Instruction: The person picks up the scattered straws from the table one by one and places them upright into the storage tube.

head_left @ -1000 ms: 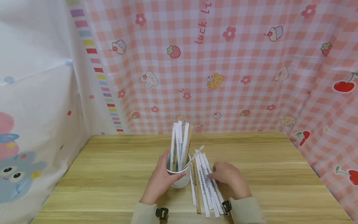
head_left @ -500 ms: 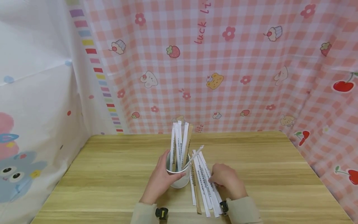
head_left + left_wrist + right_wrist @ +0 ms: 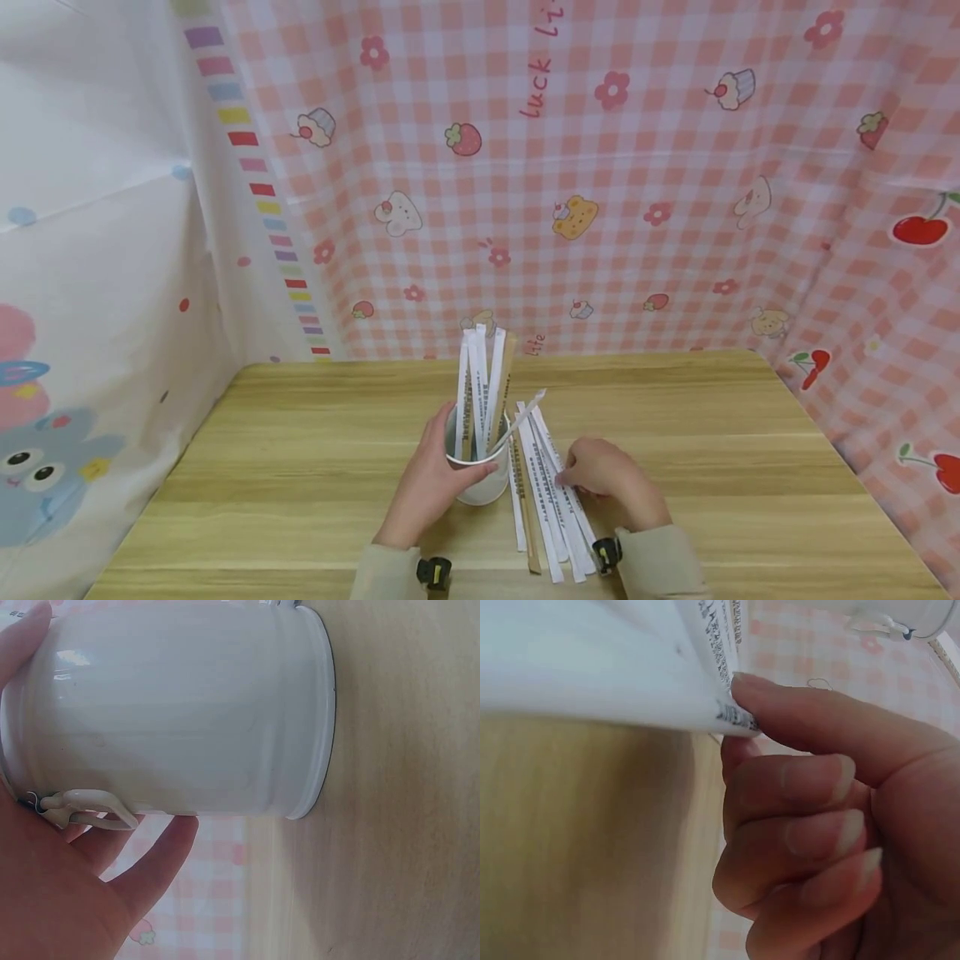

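Under the right hand (image 3: 611,477), perhaps one pinched wrapper (image 3: 622,682) lies partly hidden.

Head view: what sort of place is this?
Likely a makeshift tabletop booth, perhaps for recording: a wooden table is backed by pink checked cloth, with a white cartoon-print sheet hanging along its left side. The wider room isn't visible.

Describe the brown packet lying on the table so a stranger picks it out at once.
On the wooden table, find the white cup held by the left hand. Just right of the cup, slim packets lie side by side. The brown packet is the only brown one among white packets there.
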Tool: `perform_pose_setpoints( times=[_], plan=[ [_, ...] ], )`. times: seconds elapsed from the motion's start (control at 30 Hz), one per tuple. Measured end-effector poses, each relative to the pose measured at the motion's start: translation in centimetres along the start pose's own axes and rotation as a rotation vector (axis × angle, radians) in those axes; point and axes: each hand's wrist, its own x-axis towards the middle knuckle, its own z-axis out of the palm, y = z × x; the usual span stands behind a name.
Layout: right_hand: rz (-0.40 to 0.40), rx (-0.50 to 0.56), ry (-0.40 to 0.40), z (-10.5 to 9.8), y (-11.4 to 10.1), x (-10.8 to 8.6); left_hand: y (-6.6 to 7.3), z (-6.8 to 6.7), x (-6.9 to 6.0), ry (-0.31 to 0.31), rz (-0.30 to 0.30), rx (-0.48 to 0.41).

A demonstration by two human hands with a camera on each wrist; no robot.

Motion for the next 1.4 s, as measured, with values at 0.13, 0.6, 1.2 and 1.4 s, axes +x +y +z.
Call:
perform_pose_setpoints(
  times=[0.13, 0.6, 1.2, 1.4],
  plan=[
    [0.002, 0.008, 0.008, -0.1, 0.1, -0.1, 0.1, 0.0, -0.1, -0.002, 0.0, 0.007],
    [0.008, 0.015, 0.06, -0.5, 0.0, 0.1, 0.2, -0.1, -0.1, 0.005, 0.024, -0.008],
    [-0.155, 0.08, 0.286, -2.3, -1.2, 0.4, 0.0, -0.1, 0.0, 0.011, 0.042, -0.007],
    [-0.176, 0.097, 0.342, -2.6, -1.7, 0.1, 0.1, -0.2, 0.0, 0.006, 0.031, -0.005]
  ],
)
